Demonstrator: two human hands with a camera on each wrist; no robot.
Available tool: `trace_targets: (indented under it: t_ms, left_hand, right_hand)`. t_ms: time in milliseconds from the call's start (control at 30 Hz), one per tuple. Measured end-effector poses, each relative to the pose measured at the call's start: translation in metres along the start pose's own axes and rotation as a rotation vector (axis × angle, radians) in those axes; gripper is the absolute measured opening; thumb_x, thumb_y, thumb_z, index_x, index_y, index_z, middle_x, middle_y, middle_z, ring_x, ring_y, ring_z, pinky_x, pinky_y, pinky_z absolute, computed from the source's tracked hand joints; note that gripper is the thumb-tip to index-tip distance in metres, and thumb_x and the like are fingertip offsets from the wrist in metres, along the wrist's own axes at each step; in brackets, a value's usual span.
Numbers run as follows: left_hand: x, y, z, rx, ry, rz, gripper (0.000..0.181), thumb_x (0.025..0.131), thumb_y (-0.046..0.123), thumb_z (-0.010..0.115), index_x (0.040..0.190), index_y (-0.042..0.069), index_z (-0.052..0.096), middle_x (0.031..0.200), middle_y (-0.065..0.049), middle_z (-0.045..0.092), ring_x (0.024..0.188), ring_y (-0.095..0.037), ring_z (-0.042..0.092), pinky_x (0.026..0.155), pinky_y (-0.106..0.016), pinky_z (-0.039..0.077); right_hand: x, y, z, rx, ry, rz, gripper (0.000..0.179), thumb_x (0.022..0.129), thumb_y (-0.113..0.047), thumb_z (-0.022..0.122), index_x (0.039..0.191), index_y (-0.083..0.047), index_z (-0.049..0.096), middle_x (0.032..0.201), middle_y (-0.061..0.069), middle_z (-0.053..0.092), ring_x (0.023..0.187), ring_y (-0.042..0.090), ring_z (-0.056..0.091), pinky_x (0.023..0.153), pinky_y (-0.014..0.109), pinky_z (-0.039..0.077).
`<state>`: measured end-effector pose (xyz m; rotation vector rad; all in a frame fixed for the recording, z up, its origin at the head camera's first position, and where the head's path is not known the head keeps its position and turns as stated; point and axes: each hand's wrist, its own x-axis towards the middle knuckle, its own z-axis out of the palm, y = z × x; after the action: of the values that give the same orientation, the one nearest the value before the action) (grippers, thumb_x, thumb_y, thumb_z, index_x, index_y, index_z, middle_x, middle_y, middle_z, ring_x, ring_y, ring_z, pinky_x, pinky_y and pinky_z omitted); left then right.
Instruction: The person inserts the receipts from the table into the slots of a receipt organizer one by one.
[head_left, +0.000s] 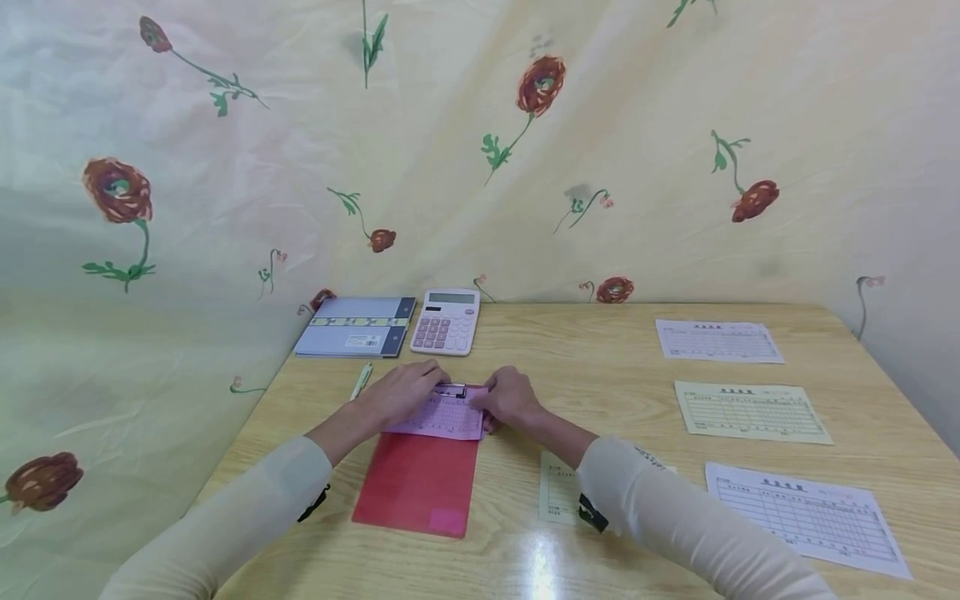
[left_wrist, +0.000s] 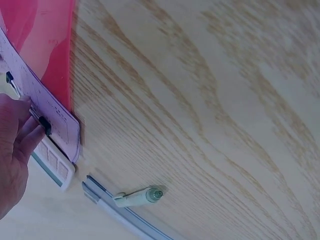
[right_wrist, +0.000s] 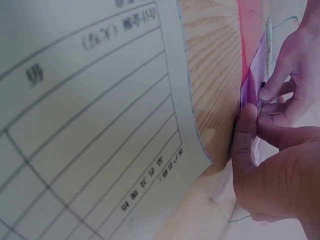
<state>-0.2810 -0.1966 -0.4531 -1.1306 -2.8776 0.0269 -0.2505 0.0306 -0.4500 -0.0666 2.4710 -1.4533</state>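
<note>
We are pinching the metal clip (head_left: 451, 390) on the red clipboard (head_left: 417, 492) with both hands' fingers, left hand (head_left: 401, 392) and right hand (head_left: 510, 395), holding the pink form (head_left: 442, 418).

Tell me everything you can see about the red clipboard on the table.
The red clipboard is a flat, glossy board that looks like plastic, lying on the wooden table with its long side running away from the person. A metal clip with black ends sits at its far end. A pink printed form covers the upper part. The left hand and right hand hold the clip and the form's top edge. A brighter pink patch shows at its near right corner.
</note>
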Motion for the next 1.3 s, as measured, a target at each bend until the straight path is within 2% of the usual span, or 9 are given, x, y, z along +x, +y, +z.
trace_targets:
  t_ms: [167,300,400,700,900,1300]
  left_hand:
    - [0.0,0.0,0.0,0.001,-0.006,-0.002,0.027,0.107,0.012,0.064,0.134,0.011,0.069,0.126,-0.001,0.065,0.116,-0.017,0.066,0.099,-0.033,0.054]
    - [0.0,-0.001,0.0,0.0,-0.002,0.007,0.027,0.106,0.014,0.067,0.133,0.011,0.069,0.126,-0.002,0.065,0.114,-0.017,0.067,0.098,-0.033,0.055]
    - [0.0,-0.001,-0.001,0.001,0.001,0.015,0.027,0.106,0.015,0.068,0.133,0.011,0.069,0.125,-0.002,0.065,0.114,-0.018,0.067,0.098,-0.034,0.055]
    - [0.0,0.001,-0.003,0.005,0.012,0.03,0.026,0.107,0.011,0.064,0.133,0.008,0.069,0.125,-0.004,0.065,0.114,-0.019,0.067,0.098,-0.034,0.055]
    - [0.001,0.001,-0.002,0.017,0.02,0.05,0.023,0.108,0.009,0.063,0.13,0.008,0.069,0.123,-0.004,0.065,0.112,-0.019,0.067,0.096,-0.034,0.056]
    - [0.002,0.002,-0.004,0.015,0.008,0.041,0.025,0.106,0.011,0.067,0.13,0.007,0.069,0.123,-0.005,0.065,0.112,-0.02,0.068,0.096,-0.034,0.056]
  right_hand:
    - [0.004,0.001,0.0,-0.062,0.02,-0.038,0.013,0.095,-0.004,0.079,0.1,0.007,0.075,0.066,0.01,0.071,0.048,0.015,0.065,0.05,0.027,0.055]
    - [0.008,0.0,0.0,-0.125,0.074,-0.124,0.013,0.092,-0.004,0.082,0.1,0.005,0.078,0.075,0.009,0.074,0.056,0.015,0.066,0.052,0.026,0.054]
    - [0.009,-0.001,-0.001,-0.139,0.092,-0.159,0.01,0.092,-0.004,0.082,0.098,0.004,0.081,0.078,0.01,0.076,0.057,0.015,0.067,0.053,0.025,0.054]
    - [0.014,0.001,-0.001,-0.08,0.085,-0.095,0.008,0.094,-0.003,0.08,0.097,0.004,0.081,0.077,0.011,0.075,0.052,0.015,0.067,0.053,0.026,0.056]
    - [0.013,0.001,0.0,-0.081,0.099,-0.086,0.008,0.094,-0.002,0.079,0.097,0.006,0.081,0.078,0.012,0.076,0.052,0.015,0.068,0.052,0.026,0.056]
    - [0.012,-0.001,0.001,-0.078,0.114,-0.072,0.009,0.094,-0.001,0.079,0.098,0.007,0.081,0.079,0.013,0.076,0.053,0.015,0.069,0.052,0.026,0.057]
